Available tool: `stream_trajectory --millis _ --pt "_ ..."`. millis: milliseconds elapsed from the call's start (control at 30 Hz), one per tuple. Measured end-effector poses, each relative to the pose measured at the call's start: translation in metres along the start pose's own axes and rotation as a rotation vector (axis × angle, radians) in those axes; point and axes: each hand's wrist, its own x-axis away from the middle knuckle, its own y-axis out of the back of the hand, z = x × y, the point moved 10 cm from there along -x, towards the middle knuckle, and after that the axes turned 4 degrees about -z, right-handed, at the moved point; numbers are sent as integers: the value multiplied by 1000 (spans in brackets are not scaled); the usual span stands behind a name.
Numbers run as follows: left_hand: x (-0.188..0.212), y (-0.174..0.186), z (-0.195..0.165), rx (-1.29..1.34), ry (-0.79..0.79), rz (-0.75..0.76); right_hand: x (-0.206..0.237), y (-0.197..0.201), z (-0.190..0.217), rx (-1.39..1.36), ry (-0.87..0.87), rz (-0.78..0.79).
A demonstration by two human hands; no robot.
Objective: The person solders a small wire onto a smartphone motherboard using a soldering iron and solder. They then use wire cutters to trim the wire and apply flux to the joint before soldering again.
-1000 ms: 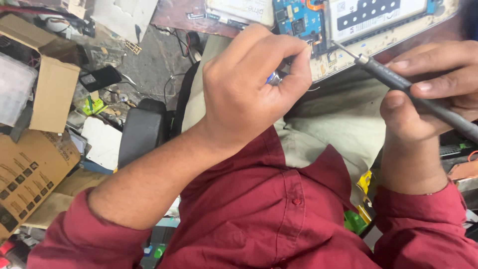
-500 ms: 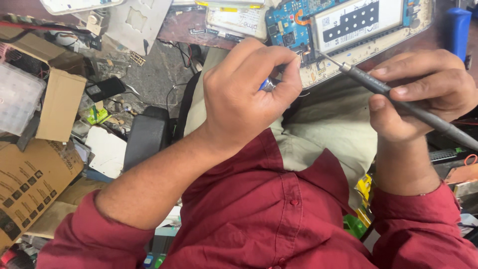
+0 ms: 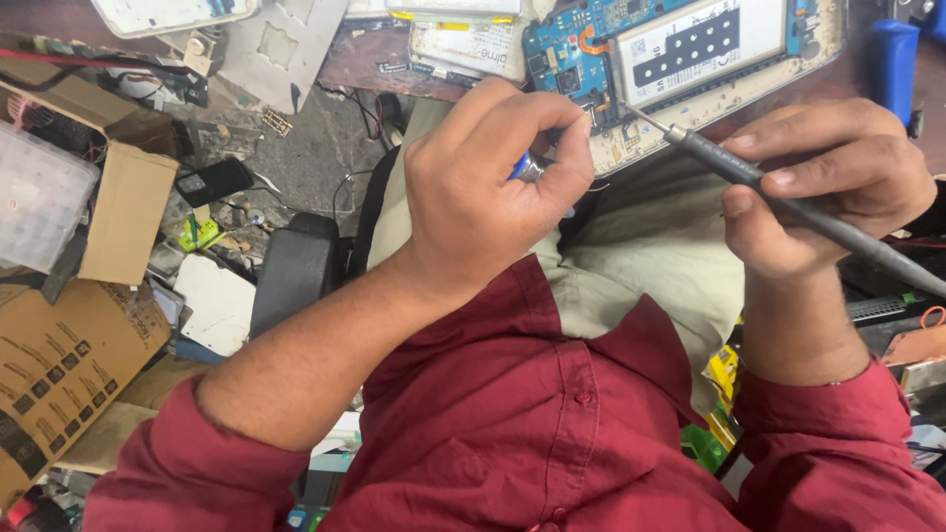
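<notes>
Phone point(image 3: 690, 69) shifted up-left; right hand point(image 3: 823, 187) grips iron point(image 3: 788, 202) pen-style, tip on board, left hand point(image 3: 493, 187) pinches blue tool point(image 3: 522, 167) steady alongside.

Slanted grey soldering iron point(image 3: 788, 202), opened phone point(image 3: 690, 59)

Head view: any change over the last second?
Little. The opened device has drifted slightly toward the top of the frame, which looks like camera motion. The right hand still holds the grey soldering iron, tip at the board edge. The left hand still pinches the small blue-and-metal item. Nothing picked up or released.
</notes>
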Motion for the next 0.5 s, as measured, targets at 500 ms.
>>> stream_trajectory --millis 500 --pt "16 10 -12 92 45 -17 5 14 8 -316 -122 -283"
